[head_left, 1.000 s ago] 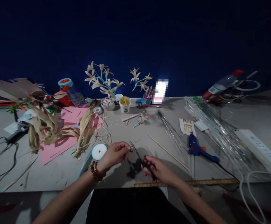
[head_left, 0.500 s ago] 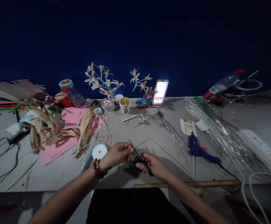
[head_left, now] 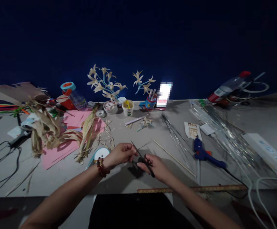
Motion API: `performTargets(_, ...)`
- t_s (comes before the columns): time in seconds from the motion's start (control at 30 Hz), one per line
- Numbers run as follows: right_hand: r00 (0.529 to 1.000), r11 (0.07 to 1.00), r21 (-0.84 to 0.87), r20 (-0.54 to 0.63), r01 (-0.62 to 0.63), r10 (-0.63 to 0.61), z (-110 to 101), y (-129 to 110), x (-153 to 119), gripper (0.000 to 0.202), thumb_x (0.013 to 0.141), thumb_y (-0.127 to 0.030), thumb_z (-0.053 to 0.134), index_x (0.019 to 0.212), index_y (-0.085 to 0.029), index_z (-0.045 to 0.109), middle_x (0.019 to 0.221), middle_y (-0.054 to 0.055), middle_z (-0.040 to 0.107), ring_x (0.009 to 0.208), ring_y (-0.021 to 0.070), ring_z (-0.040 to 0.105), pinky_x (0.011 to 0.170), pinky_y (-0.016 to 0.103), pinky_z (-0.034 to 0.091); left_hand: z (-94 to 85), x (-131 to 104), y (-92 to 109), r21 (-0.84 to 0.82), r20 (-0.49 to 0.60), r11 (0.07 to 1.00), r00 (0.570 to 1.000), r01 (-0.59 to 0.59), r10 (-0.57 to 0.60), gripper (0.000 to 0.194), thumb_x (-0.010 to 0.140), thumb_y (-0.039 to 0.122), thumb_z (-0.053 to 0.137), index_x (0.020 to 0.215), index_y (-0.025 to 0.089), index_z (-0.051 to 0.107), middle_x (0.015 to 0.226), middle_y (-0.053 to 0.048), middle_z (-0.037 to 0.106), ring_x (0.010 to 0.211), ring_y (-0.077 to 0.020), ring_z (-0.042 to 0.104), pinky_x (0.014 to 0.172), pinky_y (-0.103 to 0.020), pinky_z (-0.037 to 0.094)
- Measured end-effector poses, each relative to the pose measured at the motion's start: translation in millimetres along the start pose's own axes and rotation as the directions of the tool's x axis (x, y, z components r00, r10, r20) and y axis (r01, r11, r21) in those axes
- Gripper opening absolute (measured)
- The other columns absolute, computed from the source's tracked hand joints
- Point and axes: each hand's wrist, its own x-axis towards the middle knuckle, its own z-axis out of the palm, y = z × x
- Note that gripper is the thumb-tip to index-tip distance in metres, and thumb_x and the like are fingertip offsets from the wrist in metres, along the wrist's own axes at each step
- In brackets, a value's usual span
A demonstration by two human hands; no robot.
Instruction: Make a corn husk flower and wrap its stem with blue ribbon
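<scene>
My right hand [head_left: 156,167] is wrapped round a pair of dark scissors [head_left: 148,165], whose blades point up and to the left. Close to the blade tips, my left hand [head_left: 123,156] is closed in a pinch on a thin wire [head_left: 144,146] that sticks out to the right past the blades. Whether the blades touch the wire I cannot tell. Partly behind my left wrist lies a roll of light blue tape [head_left: 102,153]. A pale thin stick [head_left: 174,157] rests on the table just right of the scissors.
Dried corn husks [head_left: 86,136] and pink paper [head_left: 59,154] lie at left. Husk flowers [head_left: 110,86] stand at the back beside a paper cup [head_left: 128,109]. Loose wires [head_left: 176,136], a blue glue gun [head_left: 206,155] and a power strip [head_left: 267,151] lie at right. A wooden ruler [head_left: 200,187] lines the front edge.
Both hands stay at nearly the same spot. My left wrist has moved slightly up and right, covering more of the tape roll, and the scissors have turned a little in my right hand.
</scene>
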Motion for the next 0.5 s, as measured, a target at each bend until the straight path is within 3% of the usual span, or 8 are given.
performTargets(0.17, 1.000, 1.000, -0.025, -0.021, -0.007, 0.007, 2.6, 2.8, 3.4, 0.053, 0.076, -0.066, 0.067, 0.062, -0.024, 0.038, 0.052, -0.007, 0.039, 0.051, 0.0115, 0.038, 0.049, 0.024, 0.028, -4.6, 3.7, -0.4, 0.010, -0.013, 1.000, 1.000, 0.007, -0.007, 0.032, 0.076, 0.046, 0.066, 0.077, 0.014, 0.065, 0.049, 0.005, 0.055, 0.037, -0.0047, 0.029, 0.042, -0.022, 0.016)
performTargets(0.4, 0.993, 0.994, 0.064, 0.078, -0.093, 0.087, 3.8, -4.2, 4.2, 0.059, 0.069, -0.075, 0.069, 0.063, -0.024, 0.042, 0.047, -0.007, 0.046, 0.044, 0.0112, 0.044, 0.045, 0.024, 0.031, -4.5, 1.5, -5.0, 0.027, -0.012, 1.000, 1.000, 0.003, -0.003, 0.029, 0.077, 0.044, 0.065, 0.076, 0.015, 0.066, 0.047, 0.005, 0.054, 0.038, -0.0057, 0.031, 0.043, -0.022, 0.018)
performTargets(0.5, 0.995, 0.996, 0.043, 0.056, -0.082, 0.079, 4.7, -6.3, 3.9, 0.057, 0.070, -0.073, 0.070, 0.063, -0.024, 0.041, 0.046, -0.007, 0.046, 0.044, 0.0111, 0.043, 0.045, 0.024, 0.030, -3.2, -0.5, -5.4, 0.028, -0.020, 1.000, 1.000, -0.009, 0.010, 0.028, 0.077, 0.043, 0.065, 0.076, 0.015, 0.066, 0.047, 0.005, 0.054, 0.039, -0.0061, 0.032, 0.044, -0.022, 0.019)
